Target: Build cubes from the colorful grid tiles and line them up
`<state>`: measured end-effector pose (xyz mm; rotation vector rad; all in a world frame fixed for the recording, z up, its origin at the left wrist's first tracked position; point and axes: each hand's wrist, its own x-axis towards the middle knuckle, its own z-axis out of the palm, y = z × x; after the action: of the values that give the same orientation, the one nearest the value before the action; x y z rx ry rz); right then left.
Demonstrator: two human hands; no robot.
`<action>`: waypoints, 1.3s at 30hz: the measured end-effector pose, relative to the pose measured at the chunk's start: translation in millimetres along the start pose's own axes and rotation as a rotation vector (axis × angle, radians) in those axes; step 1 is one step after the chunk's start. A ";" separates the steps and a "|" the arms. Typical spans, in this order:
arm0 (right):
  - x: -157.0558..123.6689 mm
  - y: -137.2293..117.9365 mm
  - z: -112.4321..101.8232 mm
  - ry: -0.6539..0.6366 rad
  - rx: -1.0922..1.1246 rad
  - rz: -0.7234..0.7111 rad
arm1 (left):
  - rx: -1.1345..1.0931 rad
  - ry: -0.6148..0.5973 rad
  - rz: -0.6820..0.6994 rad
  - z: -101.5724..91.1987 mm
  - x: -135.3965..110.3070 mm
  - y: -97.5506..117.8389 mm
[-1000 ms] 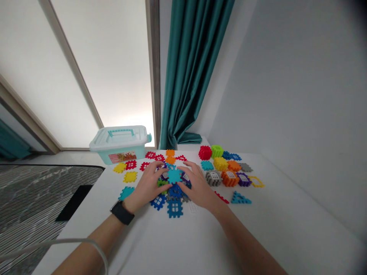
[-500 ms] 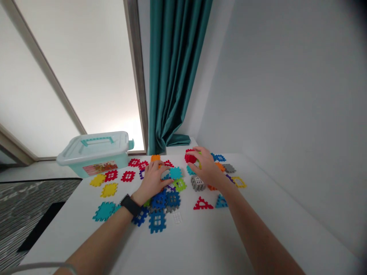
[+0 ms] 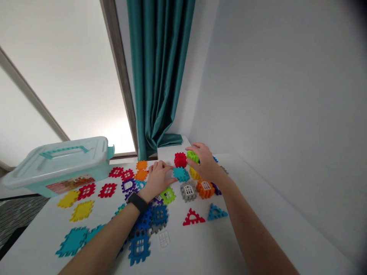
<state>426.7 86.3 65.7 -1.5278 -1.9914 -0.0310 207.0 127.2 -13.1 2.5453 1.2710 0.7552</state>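
Observation:
My left hand (image 3: 158, 177), with a black watch (image 3: 138, 201) on the wrist, rests on the pile of toy pieces and its fingers pinch a teal waffle block (image 3: 181, 174). My right hand (image 3: 204, 162) reaches further back and curls over a lime green cube (image 3: 192, 156), touching it. A red cube (image 3: 180, 160) stands just left of that, between the two hands. A grey window block (image 3: 188, 191) and an orange window block (image 3: 205, 188) sit under my right wrist.
A mint lidded storage box (image 3: 60, 164) stands at the left on the white table (image 3: 275, 233). Flat red, yellow, orange, blue and teal pieces lie scattered around; a red triangle (image 3: 193, 218) and a blue triangle (image 3: 217, 212) lie nearer. A teal curtain (image 3: 156, 76) hangs behind.
My right hand left the pile, went back and right, and settled on the green cube. My left hand stayed on the teal piece. My head turned right and moved closer to the table.

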 end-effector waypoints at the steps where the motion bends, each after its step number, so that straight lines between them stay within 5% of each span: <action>1: 0.9 2.0 -0.5 0.000 0.000 0.007 | 0.006 -0.008 0.002 2.6 1.8 1.3; 12: 8.3 12.1 -3.2 0.009 0.015 0.018 | 0.021 -0.029 -0.029 20.2 4.7 9.4; 39: 10.6 10.7 -2.3 0.005 0.023 0.025 | 0.054 -0.143 -0.089 19.8 7.0 15.9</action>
<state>435.7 98.1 69.0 -1.5367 -1.9615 -0.0021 231.8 124.0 -21.2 2.5140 1.3634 0.5176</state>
